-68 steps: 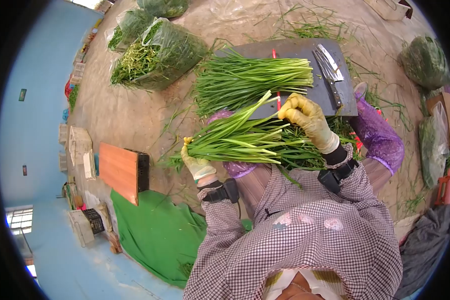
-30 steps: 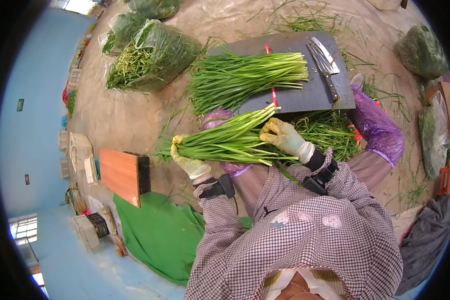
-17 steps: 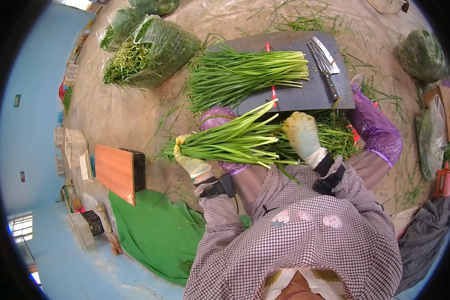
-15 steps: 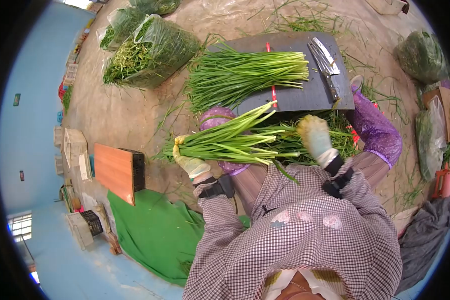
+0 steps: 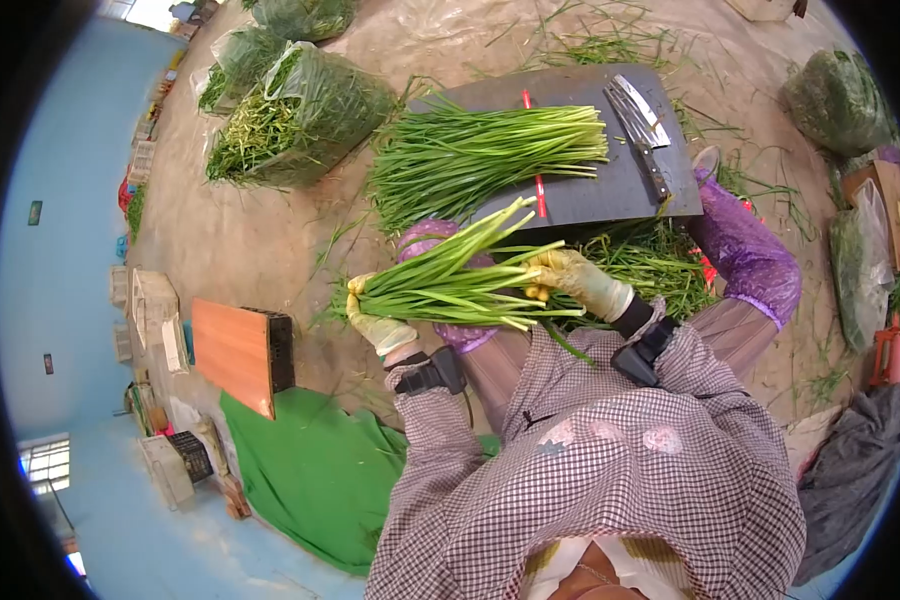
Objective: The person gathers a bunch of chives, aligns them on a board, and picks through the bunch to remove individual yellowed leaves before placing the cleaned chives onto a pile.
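Observation:
My left hand (image 5: 375, 318), in a yellowish work glove, is closed round a loose bunch of garlic chives (image 5: 450, 285) held above my lap. Their pale stem ends point to the right and fan apart. At those ends is my gloved right hand (image 5: 582, 280), its fingers pinched on some of the stems. A larger pile of garlic chives (image 5: 490, 150) lies on a dark board (image 5: 570, 200) in front of me, across a red strip (image 5: 541, 197). Two knives (image 5: 638, 130) rest side by side on the board's right part.
Loose green trimmings (image 5: 650, 262) lie below the board, between my legs. Clear bags of greens (image 5: 320, 120) stand at the upper left, and another bag (image 5: 838, 105) at the right. An orange-brown panel (image 5: 232, 352) leans against a black crate beside a green cloth (image 5: 310, 465).
My right hand has moved left from the trimmings to the stem ends of the held bunch and closed there. My left hand keeps its grip in nearly the same place.

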### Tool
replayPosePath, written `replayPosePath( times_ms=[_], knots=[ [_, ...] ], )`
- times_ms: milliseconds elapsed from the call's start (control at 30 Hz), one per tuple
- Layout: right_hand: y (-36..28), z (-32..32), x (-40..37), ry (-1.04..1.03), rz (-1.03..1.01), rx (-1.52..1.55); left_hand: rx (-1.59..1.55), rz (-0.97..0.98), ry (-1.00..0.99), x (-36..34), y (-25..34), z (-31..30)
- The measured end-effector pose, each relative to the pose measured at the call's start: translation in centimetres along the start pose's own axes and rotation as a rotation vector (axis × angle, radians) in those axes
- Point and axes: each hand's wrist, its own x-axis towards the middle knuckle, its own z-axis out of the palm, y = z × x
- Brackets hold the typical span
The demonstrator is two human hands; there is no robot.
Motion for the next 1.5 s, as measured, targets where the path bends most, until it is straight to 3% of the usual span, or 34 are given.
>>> replayPosePath(
  times_ms=[33,133,167,333,433,533,567,600,667,767,867,933,967,1000,1067,1133,1233,1267,1300,1333,1400,1433,1500],
  knots=[
    [-0.1,0.7,-0.1,0.085,0.035,0.011,-0.016,-0.009,-0.002,-0.2,0.2,0.0],
    [-0.3,1.2,-0.3,0.146,0.005,-0.161,0.218,0.141,0.289,-0.9,0.0,0.4],
    [-0.4,1.4,-0.7,0.189,-0.035,-0.145,-0.018,0.07,0.125,0.1,1.4,-3.4],
    [-2.5,0.1,-3.4,0.316,-0.089,-0.1,0.062,0.114,0.213,0.4,1.5,-5.7],
    [-0.9,-4.0,-4.3,0.306,0.026,-0.35,0.069,0.105,0.193,0.9,1.8,-6.6],
    [-2.0,-1.2,-3.4,0.133,-0.027,-0.349,0.129,0.124,0.239,0.6,1.3,-5.5],
    [-0.1,-1.2,-2.2,0.049,-0.037,-0.207,0.161,0.136,0.264,0.6,1.1,-4.9],
    [0.8,-0.6,-1.1,0.096,-0.071,-0.316,0.164,0.132,0.254,0.9,1.1,-5.3],
    [0.6,1.5,0.2,0.158,0.009,-0.059,0.175,0.131,0.235,1.3,1.7,-7.2],
    [-0.1,1.8,-0.2,0.219,-0.055,0.018,0.237,0.142,0.18,0.8,2.4,-7.7],
    [-2.4,0.1,-2.9,0.365,-0.098,-0.133,0.428,0.221,0.331,0.6,2.3,-7.8],
    [-1.6,-3.9,-4.9,0.42,-0.009,-0.291,0.384,0.191,0.319,0.5,2.2,-8.2],
    [0.4,-7.1,-6.0,0.413,-0.042,-0.567,0.363,0.178,0.314,0.4,2.4,-8.4],
    [2.0,-9.9,-7.2,0.473,0.135,-1.191,0.406,0.189,0.319,0.3,2.6,-8.9],
    [1.9,-10.4,-7.3,0.261,0.757,-1.884,0.496,0.197,0.319,0.9,2.9,-10.9],
    [0.6,-7.4,-6.4,0.439,0.339,-1.863,0.916,0.227,0.275,1.5,3.2,-12.8],
    [-0.6,-3.2,-2.0,0.34,-0.305,-0.964,1.136,0.225,0.339,0.5,2.4,-9.6],
    [-0.7,-1.4,-0.6,0.259,-0.232,-0.583,1.172,0.224,0.336,0.6,2.6,-9.5],
    [-0.8,-0.5,0.6,0.219,-0.277,-0.674,1.132,0.21,0.327,0.8,3.1,-9.9],
    [-1.6,0.9,1.6,0.13,-0.282,-0.564,1.093,0.196,0.318,1.1,3.8,-10.8],
    [0.4,0.8,3.5,0.045,-0.179,-0.114,1.009,0.179,0.314,1.0,4.0,-10.2],
    [-0.4,1.3,3.4,0.106,-0.15,-0.032,1.043,0.187,0.325,0.5,3.4,-8.8],
    [-1.6,2.2,2.7,0.224,-0.081,0.131,0.948,0.225,0.244,1.6,4.9,-12.4]
  ],
)
